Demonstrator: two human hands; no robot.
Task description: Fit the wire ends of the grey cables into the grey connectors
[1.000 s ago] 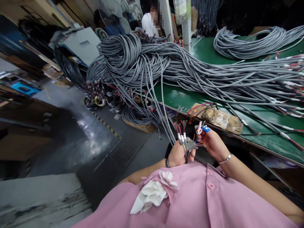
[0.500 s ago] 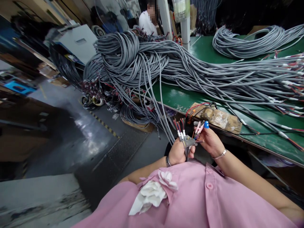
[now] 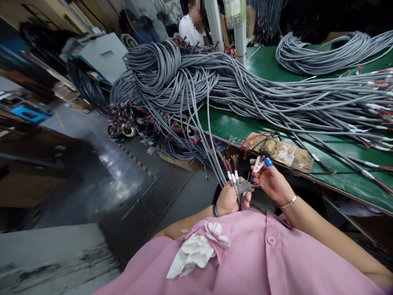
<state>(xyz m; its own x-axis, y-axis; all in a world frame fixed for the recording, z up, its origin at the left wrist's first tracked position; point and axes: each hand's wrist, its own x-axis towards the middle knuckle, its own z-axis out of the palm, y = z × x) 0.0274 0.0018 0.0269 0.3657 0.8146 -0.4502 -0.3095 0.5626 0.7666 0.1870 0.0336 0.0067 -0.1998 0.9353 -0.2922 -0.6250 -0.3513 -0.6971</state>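
Note:
My left hand (image 3: 227, 198) is closed around a few grey cables (image 3: 217, 170), held upright in front of my shirt. Their stripped ends fan out above the fist as thin coloured wires (image 3: 235, 160) over white sleeves. A grey wrap (image 3: 244, 187) covers my left thumb. Just to the right, my right hand (image 3: 275, 185) pinches a small pale pink clip (image 3: 258, 164). A blue cover (image 3: 268, 162) sits on one of its fingertips. Loose orange and green wires (image 3: 251, 179) stretch between the hands; whether the clip touches them is unclear.
On the green table (image 3: 224, 123) lies a large heap of grey cables (image 3: 239, 80). A taped wooden block (image 3: 282, 152) with wires rests at the near edge. Behind it is a coil of cable (image 3: 325, 55). Another person (image 3: 190, 28) is beyond the heap.
My right hand has shifted slightly right, and the pink clip has turned a little. My left hand still grips the cables, moved slightly left.

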